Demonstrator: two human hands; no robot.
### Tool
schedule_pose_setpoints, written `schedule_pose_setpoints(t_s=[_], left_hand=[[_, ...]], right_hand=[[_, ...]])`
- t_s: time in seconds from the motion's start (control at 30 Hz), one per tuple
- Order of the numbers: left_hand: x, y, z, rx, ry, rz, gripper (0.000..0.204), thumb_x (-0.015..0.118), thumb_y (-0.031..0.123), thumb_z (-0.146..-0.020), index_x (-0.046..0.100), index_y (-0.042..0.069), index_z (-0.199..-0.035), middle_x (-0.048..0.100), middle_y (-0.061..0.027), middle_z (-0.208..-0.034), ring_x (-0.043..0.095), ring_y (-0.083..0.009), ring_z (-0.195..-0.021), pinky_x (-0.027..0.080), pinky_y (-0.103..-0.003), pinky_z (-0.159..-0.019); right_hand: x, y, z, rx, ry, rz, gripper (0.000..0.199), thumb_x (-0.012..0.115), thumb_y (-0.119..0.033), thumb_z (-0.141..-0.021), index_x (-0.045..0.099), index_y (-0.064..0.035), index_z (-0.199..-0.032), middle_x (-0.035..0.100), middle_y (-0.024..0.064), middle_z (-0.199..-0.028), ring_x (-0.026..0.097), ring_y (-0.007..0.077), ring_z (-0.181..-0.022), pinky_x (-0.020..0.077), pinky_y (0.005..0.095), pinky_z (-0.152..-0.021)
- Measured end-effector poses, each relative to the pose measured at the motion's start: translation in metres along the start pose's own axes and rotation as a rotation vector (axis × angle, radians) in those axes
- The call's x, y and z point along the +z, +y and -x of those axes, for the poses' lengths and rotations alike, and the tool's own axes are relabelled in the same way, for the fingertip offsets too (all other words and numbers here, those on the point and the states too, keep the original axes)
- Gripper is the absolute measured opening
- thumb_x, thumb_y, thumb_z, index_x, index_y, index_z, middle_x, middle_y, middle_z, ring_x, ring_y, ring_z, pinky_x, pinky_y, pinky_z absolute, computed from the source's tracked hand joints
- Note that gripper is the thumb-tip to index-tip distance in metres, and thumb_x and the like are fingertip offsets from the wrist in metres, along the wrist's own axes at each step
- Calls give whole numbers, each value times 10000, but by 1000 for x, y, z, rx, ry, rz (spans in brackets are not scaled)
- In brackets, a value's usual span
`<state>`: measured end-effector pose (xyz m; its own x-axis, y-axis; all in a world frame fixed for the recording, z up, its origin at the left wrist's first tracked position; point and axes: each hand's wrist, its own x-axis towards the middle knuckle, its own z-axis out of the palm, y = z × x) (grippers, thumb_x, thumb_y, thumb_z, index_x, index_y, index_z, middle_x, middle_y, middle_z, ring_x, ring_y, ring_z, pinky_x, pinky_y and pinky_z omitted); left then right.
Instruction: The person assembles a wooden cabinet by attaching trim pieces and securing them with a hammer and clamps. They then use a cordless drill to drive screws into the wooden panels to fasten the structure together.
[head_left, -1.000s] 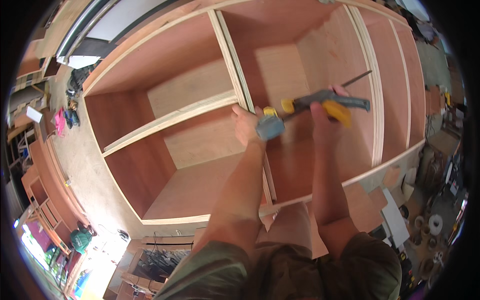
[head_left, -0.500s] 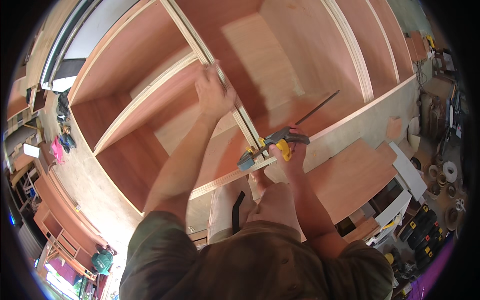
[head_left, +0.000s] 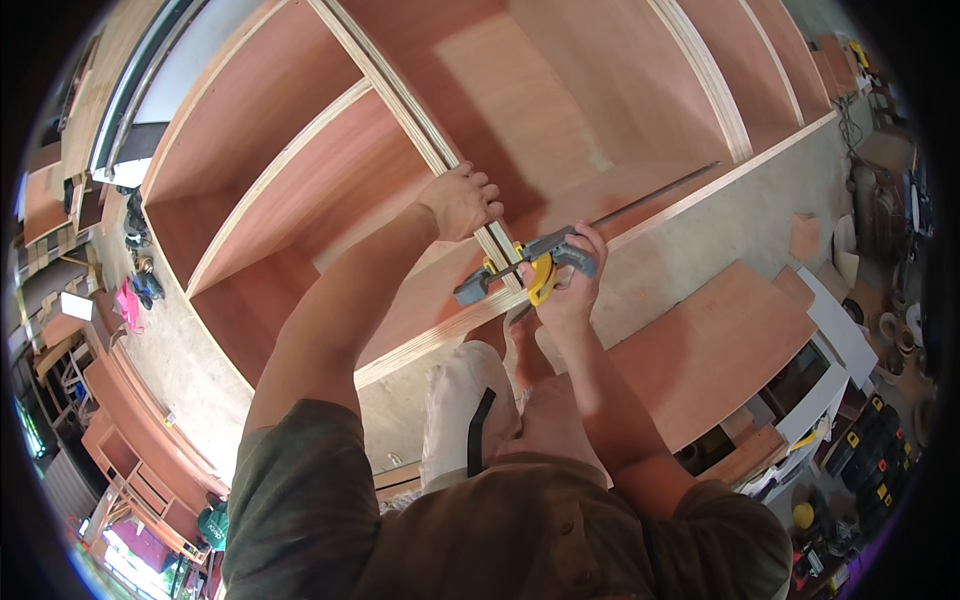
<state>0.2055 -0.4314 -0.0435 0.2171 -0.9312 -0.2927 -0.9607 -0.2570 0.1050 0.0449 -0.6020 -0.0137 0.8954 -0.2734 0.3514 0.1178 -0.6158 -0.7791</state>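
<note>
My left hand [head_left: 462, 205] wraps over the edge of the doubled plywood divider [head_left: 392, 90], fingers bent down its right side. Nearer to me, my right hand [head_left: 572, 302] grips the handle of a grey and yellow bar clamp [head_left: 548, 246]. The clamp lies across the divider close to where that meets the front edge [head_left: 425, 347] of the large wooden cabinet. One jaw pad sits left of the divider, the trigger end right of it, and the long dark bar points to the upper right. Whether both pads press on the wood, I cannot tell.
A curved-looking shelf [head_left: 285, 160] splits the left bay of the cabinet. Loose plywood [head_left: 715, 350] and white boards [head_left: 838, 320] lie on the floor at the right, beside black tool cases [head_left: 865, 445]. My legs stand against the cabinet's near side.
My left hand has slid along the divider towards me, its fingers now folded over the edge. The clamp has shifted slightly left, its bar tilting flatter, still in my right hand.
</note>
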Motion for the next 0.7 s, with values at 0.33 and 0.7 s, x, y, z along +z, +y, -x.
schedule_pose_setpoints(t_s=[0.33,0.7], left_hand=[[11,-4,-3,64,27,-6,128,590,290,-763,591,205,-858,563,38,-865,572,-153,-899,385,-337,-837],[4,-8,-1,61,-32,39,209,655,329,-777,636,220,-955,594,55,-917,578,-153,-959,405,-356,-874]], right_hand=[[19,23,19,131,-2,48,688,862,-140,-662,447,-16,-1197,430,187,-1299,469,363,-1188,433,462,-993],[-5,30,-15,83,-178,-143,745,913,-128,-509,511,-44,-1131,509,168,-1234,510,316,-1168,464,420,-927]])
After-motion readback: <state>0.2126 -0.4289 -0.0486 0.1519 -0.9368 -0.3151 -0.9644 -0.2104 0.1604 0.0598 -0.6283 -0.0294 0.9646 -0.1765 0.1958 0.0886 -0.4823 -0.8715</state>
